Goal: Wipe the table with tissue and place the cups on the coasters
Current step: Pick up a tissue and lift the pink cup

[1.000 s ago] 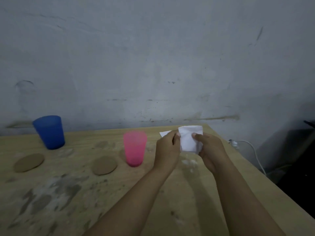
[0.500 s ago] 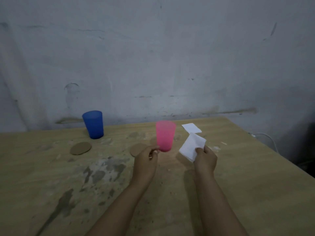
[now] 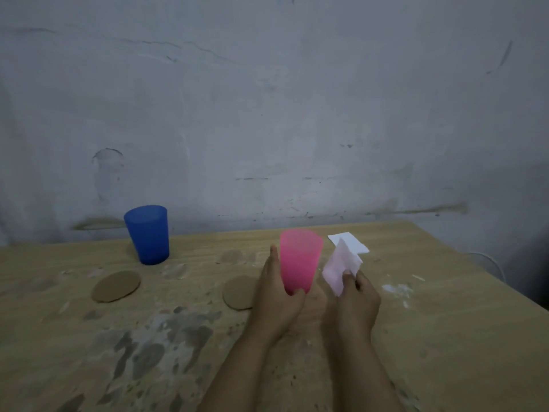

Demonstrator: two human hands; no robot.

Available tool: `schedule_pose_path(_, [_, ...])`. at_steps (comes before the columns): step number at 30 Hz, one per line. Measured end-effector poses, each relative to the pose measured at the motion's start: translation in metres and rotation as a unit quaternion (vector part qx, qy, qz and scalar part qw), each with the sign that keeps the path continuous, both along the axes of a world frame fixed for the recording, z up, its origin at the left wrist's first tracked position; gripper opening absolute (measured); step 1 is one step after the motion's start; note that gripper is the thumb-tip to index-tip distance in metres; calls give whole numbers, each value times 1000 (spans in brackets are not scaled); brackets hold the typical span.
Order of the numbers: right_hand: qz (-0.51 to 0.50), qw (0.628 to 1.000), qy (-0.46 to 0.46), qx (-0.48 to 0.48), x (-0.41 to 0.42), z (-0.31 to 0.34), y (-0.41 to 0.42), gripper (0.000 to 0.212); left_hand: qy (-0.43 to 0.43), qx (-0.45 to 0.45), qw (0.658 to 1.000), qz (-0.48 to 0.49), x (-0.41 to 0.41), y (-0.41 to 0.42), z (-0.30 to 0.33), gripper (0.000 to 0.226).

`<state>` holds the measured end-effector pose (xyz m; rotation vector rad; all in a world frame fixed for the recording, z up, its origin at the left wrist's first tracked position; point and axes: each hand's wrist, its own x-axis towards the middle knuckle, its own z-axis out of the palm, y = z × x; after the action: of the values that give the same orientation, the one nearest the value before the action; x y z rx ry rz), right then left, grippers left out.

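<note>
My left hand (image 3: 277, 295) is wrapped around the base of the translucent pink plastic cup (image 3: 300, 260), thumb curled across the front, and the cup is up off the wooden tabletop (image 3: 445, 337) now, tipped a little. Half a second back that hand was only reaching for it; a second back both hands were busy with the tissue. So the cup is lifted clear, and I'd say that's to free the patch it stood on for wiping.

My right hand (image 3: 355, 301) pinches the crumpled white tissue (image 3: 340, 267) between thumb and fingers, held in the air just to the right of the cup, not yet on the wood. A second flat white tissue sheet (image 3: 352, 243) lies behind it on the tabletop.

The round brown cardboard coaster (image 3: 237, 292) sits just left of my left hand, partly hidden by it, so setting the pink cup down there should be a short move. The blue plastic cup (image 3: 147, 233) stands upright at the back left, off its own round brown coaster (image 3: 116, 286), which lies in front of it. Dark smudges (image 3: 154, 346) spread over the near left of the tabletop, white flecks (image 3: 396, 289) to the right. Wiping looks barely begun.
</note>
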<state>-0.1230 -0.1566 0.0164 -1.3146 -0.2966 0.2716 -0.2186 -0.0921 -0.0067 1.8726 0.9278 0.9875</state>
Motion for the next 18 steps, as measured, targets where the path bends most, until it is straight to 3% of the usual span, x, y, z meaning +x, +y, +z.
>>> schedule_pose_path(3, [16,1000,2,-4,2,0,4,28,12,13,1000,-16,7,4,-7,108])
schedule_pose_path(7, [51,998,-31,-19,1,1,6,29,-14,29,999,-25,9,8,-10,112])
schedule_pose_path(13, [92,996,-18,13,-6,-1,5,34,-53,56,997,-17,5,9,-7,76])
schedule_pose_path(18, [83,996,20,5,-3,-1,4,32,-76,31,997,7,2,2,-4,67])
